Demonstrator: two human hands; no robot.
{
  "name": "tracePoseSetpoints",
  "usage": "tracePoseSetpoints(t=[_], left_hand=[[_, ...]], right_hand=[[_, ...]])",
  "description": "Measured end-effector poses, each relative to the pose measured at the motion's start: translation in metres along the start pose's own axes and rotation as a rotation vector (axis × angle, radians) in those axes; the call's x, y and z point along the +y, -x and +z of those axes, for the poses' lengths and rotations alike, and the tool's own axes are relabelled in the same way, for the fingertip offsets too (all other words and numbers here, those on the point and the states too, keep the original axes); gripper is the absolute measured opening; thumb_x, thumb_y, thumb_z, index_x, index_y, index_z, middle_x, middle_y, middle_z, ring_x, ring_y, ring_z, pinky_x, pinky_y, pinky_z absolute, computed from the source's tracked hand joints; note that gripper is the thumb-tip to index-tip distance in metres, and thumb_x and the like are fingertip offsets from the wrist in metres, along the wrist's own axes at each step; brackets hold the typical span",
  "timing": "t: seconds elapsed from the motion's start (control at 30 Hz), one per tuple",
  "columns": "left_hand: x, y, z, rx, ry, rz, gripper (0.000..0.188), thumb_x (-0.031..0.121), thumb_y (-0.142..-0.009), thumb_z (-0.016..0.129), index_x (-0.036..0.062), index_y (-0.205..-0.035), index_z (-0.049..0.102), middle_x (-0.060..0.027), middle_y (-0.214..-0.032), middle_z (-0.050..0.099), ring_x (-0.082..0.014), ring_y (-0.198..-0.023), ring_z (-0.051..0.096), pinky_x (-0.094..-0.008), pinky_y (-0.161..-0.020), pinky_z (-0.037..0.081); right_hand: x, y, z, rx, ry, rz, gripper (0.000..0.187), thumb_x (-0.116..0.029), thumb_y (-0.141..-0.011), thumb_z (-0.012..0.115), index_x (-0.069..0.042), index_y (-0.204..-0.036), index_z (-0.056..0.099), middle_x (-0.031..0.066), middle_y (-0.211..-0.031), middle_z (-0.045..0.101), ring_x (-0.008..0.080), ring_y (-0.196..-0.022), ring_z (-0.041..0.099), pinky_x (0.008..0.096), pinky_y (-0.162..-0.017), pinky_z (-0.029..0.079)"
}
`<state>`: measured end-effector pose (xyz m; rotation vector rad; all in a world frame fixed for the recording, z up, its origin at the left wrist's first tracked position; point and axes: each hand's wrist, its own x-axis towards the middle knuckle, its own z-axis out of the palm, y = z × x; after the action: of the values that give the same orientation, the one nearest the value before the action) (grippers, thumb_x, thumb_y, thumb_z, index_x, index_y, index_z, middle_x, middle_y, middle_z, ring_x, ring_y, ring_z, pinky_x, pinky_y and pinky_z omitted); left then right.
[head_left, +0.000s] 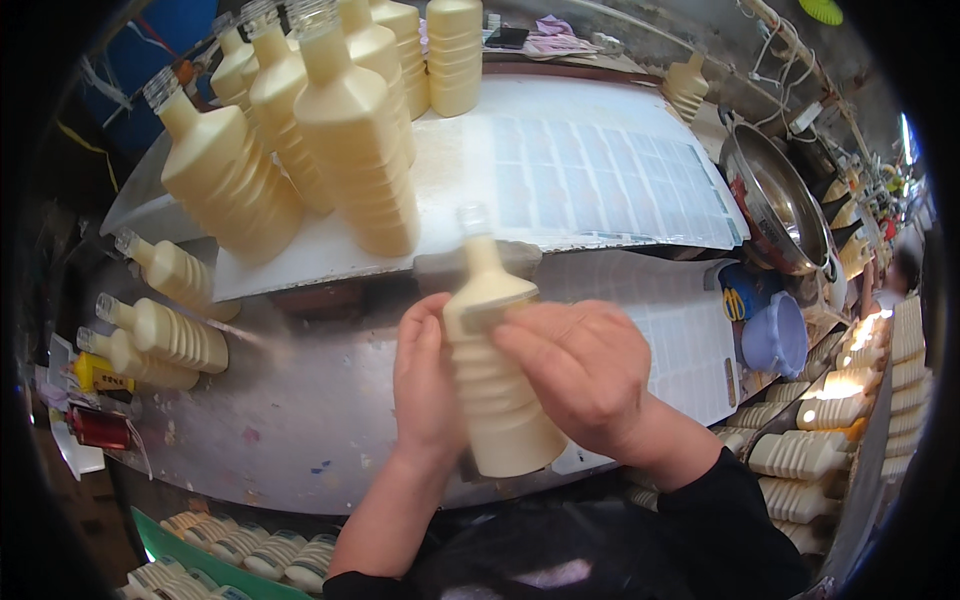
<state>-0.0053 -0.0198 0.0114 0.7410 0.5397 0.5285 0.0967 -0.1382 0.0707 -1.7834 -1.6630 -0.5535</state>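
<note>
2 hands [500, 385] around 1 cream ribbed bottle [497, 375], perhaps labelling.

Cream ribbed plastic bottle [495, 385], full, clear cap on, held nearly upright, neck tilted slightly left, above the tabletop's [300, 420] near edge.

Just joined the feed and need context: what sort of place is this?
Probably a small bottling or labelling workshop. Both hands, left hand and right hand, hold a ribbed cream bottle; many like it stand on the work table, sheets of labels lie there, and more bottles are stacked at right.
</note>
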Motion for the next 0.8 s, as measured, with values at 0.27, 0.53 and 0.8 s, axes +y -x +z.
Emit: tracePoseSetpoints(t=[0.27, 0.53, 0.8], left_hand=[[-0.005, 0.002, -0.001, -0.010, 0.090, 0.044, 0.039, 0.030, -0.111, 0.032, 0.0050, -0.131, 0.053, -0.0084, -0.123, 0.058, -0.0177, -0.113, 0.054, -0.0338, -0.102, 0.044], [-0.007, -0.001, -0.003, 0.011, 0.159, -0.024, 0.044, 0.036, -0.112, 0.030, 0.0044, -0.133, 0.052, -0.0068, -0.121, 0.059, -0.0162, -0.108, 0.057, -0.0324, -0.098, 0.046], [-0.019, -0.006, -0.011, 0.005, 0.082, 0.019, 0.045, 0.040, -0.112, 0.032, 0.0051, -0.133, 0.052, -0.0065, -0.121, 0.059, -0.0159, -0.109, 0.056, -0.0319, -0.099, 0.047]], right_hand=[[-0.014, -0.018, 0.002, -0.086, 0.083, -0.098, 0.025, -0.008, -0.070, 0.069, -0.002, -0.094, 0.068, 0.0072, -0.090, 0.066, 0.0214, -0.082, 0.068, 0.0337, -0.068, 0.051], [-0.023, -0.023, -0.001, -0.275, 0.093, -0.088, 0.033, -0.008, -0.070, 0.067, -0.005, -0.103, 0.073, 0.0087, -0.106, 0.072, 0.0227, -0.097, 0.071, 0.0348, -0.075, 0.051], [-0.020, -0.022, 0.001, -0.278, -0.018, 0.088, 0.020, -0.003, -0.082, 0.070, -0.004, -0.101, 0.072, 0.0104, -0.098, 0.073, 0.0225, -0.077, 0.071, 0.0335, -0.073, 0.054]])
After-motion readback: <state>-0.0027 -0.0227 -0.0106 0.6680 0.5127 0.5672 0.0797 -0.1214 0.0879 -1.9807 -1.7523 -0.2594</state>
